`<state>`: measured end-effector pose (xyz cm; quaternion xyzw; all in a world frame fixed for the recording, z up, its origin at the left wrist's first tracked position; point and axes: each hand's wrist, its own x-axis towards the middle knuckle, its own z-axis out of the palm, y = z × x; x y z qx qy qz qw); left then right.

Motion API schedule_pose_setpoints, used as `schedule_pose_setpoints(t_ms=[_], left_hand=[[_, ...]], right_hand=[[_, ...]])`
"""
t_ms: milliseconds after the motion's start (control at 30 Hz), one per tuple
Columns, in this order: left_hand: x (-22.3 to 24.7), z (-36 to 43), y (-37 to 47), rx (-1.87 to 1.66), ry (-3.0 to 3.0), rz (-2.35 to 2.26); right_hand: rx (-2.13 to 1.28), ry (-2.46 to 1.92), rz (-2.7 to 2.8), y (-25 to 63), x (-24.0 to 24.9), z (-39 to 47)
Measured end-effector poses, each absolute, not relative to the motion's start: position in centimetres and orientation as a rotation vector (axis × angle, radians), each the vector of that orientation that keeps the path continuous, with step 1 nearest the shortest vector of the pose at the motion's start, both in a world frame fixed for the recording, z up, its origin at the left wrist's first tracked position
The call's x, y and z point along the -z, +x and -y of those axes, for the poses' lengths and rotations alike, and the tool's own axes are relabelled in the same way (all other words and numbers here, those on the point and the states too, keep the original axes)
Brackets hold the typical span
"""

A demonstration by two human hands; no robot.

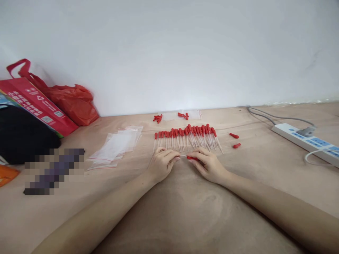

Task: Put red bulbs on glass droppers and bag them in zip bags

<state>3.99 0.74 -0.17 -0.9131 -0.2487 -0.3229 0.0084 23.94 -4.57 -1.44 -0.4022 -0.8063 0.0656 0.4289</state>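
Observation:
My left hand (164,163) pinches a clear dropper tube (183,156), most of it hidden behind the fingers. Facing it, my right hand (208,164) grips a red rubber bulb (192,158) at the tube's end. Whether the tube sits inside the bulb, I cannot tell. Just beyond both hands lies a row of droppers (182,135), red bulbs pointing away from me and clear tips toward me. Two loose red bulbs (234,135) rest to the right of the row. More loose bulbs (158,118) lie farther back, near the wall.
Clear zip bags (113,146) are spread left of the droppers, with another bag (169,115) by the wall. A white power strip (304,135) with grey cables stands at right. Red bags (71,102) and a black bag (23,134) crowd the left side.

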Motion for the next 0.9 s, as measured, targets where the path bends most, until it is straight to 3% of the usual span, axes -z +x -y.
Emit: schedule_pose_setpoints(t_ms=[900], left_hand=[[0.21,-0.42,4.19,0.976,-2.925,0.592]], right_hand=[[-0.168,-0.861,2.053,24.09,1.06,4.86]])
